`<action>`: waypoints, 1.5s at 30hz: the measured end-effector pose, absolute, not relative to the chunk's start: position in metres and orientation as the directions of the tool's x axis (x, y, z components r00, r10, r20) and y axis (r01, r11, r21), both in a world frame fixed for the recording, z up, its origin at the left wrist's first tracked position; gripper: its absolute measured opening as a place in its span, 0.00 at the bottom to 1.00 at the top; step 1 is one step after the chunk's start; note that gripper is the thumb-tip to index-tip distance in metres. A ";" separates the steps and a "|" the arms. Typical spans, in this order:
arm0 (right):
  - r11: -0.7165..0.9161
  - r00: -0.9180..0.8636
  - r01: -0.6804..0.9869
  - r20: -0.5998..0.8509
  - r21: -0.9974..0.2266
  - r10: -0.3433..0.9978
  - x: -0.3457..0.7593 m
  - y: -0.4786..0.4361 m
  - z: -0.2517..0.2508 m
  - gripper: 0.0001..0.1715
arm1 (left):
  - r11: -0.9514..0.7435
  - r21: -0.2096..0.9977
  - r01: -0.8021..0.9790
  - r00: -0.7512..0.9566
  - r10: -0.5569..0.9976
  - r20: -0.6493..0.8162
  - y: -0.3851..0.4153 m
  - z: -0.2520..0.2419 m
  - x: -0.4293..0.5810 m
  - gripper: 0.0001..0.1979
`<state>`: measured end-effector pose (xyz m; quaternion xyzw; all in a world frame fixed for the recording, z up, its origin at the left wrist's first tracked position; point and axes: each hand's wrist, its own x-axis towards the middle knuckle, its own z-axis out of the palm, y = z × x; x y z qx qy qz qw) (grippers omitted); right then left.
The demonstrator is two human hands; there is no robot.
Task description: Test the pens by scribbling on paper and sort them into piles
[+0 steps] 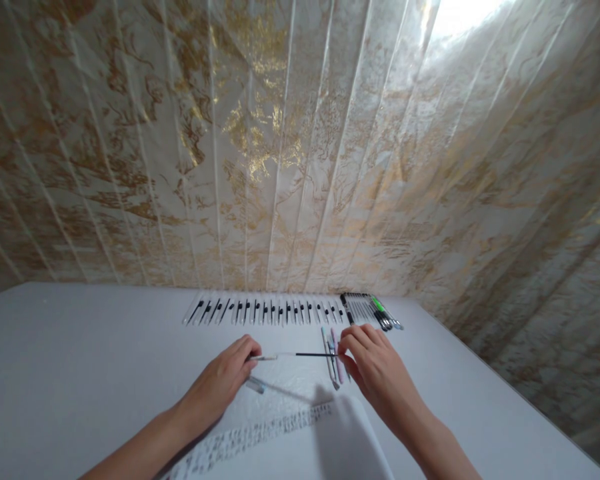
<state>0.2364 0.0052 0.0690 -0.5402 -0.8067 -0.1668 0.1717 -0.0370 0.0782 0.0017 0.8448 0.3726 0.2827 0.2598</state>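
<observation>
My left hand [225, 371] pinches a clear pen barrel [267, 358] that points to the right. In my right hand [373, 360], thumb and fingers close on the end of a thin black pen refill [311, 355]. The refill lies level and in line with the barrel; its pale tip is near the barrel's mouth, and I cannot tell whether it is inside. Just below my left fingers a clear pen cap [255, 385] rests on the table. Several pastel pens [325, 339] lie partly behind my right hand.
A long row of clear pen parts with black pieces [265, 313] spans the table's back. Right of it lie several black-ended pens or refills [363, 309] and a bright green item [379, 305]. Handwritten paper [280, 447] covers the front. A patterned curtain [260, 167] hangs behind.
</observation>
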 end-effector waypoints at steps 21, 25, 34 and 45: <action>0.365 -0.415 0.910 0.454 0.198 0.789 0.240 0.002 0.074 0.10 | -0.652 0.601 0.463 0.598 0.730 0.331 0.076 0.004 -0.036 0.09; 0.358 -0.392 0.919 0.486 0.164 0.781 0.235 -0.002 0.081 0.11 | -0.667 0.591 0.453 0.610 0.716 0.340 0.077 0.000 -0.035 0.09; 0.372 -0.323 0.928 0.530 0.014 0.784 0.236 -0.004 0.082 0.08 | -0.639 0.641 0.425 0.589 0.733 0.340 0.071 0.008 -0.035 0.09; 0.275 -0.203 0.945 0.342 -0.177 0.918 0.226 0.003 0.055 0.08 | -0.561 0.732 0.387 0.514 0.790 0.333 0.059 0.002 -0.028 0.09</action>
